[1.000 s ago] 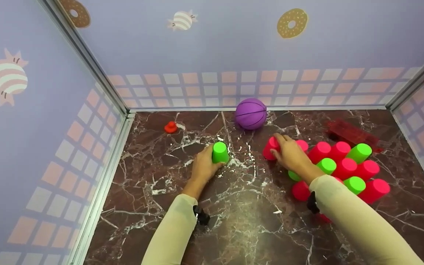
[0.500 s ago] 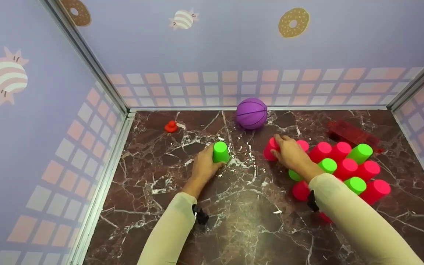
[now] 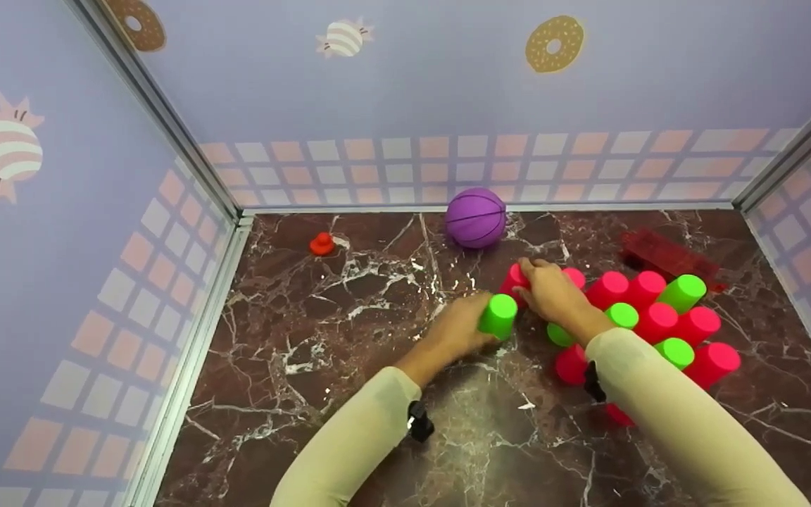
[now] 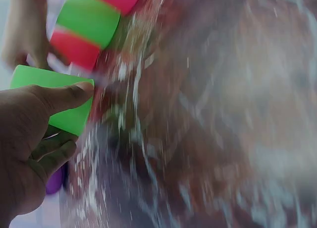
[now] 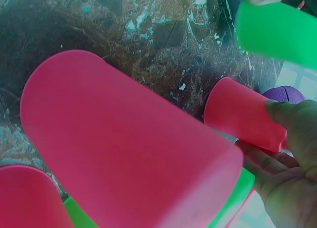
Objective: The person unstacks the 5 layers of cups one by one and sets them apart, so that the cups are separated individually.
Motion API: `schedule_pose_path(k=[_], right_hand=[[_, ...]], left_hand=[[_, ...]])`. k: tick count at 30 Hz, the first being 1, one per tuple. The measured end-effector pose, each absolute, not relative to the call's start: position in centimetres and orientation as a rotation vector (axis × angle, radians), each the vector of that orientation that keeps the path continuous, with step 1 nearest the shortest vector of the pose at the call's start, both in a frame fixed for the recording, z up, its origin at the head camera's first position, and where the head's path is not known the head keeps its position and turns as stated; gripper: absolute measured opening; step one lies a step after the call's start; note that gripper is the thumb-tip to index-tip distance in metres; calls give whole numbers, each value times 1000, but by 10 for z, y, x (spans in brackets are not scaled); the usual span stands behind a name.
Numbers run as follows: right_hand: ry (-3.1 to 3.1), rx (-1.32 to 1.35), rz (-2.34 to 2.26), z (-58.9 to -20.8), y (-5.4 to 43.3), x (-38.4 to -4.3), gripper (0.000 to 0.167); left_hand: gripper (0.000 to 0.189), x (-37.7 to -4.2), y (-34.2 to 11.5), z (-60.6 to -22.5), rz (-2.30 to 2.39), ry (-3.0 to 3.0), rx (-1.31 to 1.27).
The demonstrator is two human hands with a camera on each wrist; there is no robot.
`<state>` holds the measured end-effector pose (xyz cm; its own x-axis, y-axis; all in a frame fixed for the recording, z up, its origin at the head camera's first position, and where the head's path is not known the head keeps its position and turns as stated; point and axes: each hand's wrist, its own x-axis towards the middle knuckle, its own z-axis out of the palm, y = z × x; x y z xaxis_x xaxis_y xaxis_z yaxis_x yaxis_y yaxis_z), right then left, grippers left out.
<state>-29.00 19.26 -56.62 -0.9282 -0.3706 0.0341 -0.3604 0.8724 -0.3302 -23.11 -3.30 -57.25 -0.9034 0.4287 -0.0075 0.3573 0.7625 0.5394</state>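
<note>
My left hand [image 3: 456,329] grips an upside-down green cup [image 3: 498,316], thumb on the near side and fingers behind, as the left wrist view shows. Just to its right, my right hand [image 3: 552,294] holds a pink-red cup [image 3: 514,283] that stands upside down on the marbled surface. In the right wrist view, the thumb and fingers lie around that pink-red cup [image 5: 242,114], and the green cup [image 5: 277,34] hangs close by. More upside-down cups, pink-red [image 3: 657,322] and green [image 3: 674,353], stand grouped to the right, partly hidden by my right arm.
A purple ball [image 3: 476,217] sits against the back wall. At the far left lies a small orange-red toy [image 3: 322,243], shaped like a duck. Behind the cups is a translucent red object [image 3: 668,255]. Patterned walls enclose the brown marbled surface [image 3: 286,422] at back and sides.
My left hand has carried the green cup to the right and slightly nearer, up beside the right hand's cup. My right hand has stayed on its pink-red cup.
</note>
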Motion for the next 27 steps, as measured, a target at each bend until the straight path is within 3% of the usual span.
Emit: schedule_pose_path(k=[8,15,20,27], right_hand=[[2938,-629,-455,-554,189,-293,60],[2884,-662,-437,-531,174,-280,61],[2901,-676,-429,-532,173,-279,59],[2843,-570,-494,-536,178,-271,75]], left_hand=[[58,-229,0,-581,696,2839,768],[65,-253,12,-660,714,2969,785],[71,-256,13,-673,743,2986,756],[81,-226,-9,-602,716,2873,636]])
